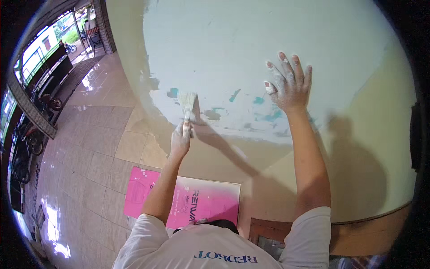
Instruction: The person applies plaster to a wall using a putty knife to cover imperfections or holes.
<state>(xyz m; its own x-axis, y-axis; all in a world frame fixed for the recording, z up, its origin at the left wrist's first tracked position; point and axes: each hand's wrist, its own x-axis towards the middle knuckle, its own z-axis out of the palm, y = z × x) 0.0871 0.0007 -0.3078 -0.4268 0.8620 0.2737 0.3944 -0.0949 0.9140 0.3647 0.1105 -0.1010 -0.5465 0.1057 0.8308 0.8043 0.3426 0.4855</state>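
Observation:
A flat paintbrush with pale, paint-caked bristles is gripped by its handle in my left hand. Its bristle end lies against or close to the wall, near the lower left of a large white-coated patch. My right hand is spread over the same patch, fingers apart and palm toward the wall, holding nothing. White residue covers its fingers and fingertips. Teal spots and grey-brown bare spots show through the white coat between the two hands.
Below my left forearm lies a flat pink cardboard sheet or box on the tiled floor. A brown wooden piece stands at the lower right by the wall. Motorcycles are at the far left, and a person is near the doorway.

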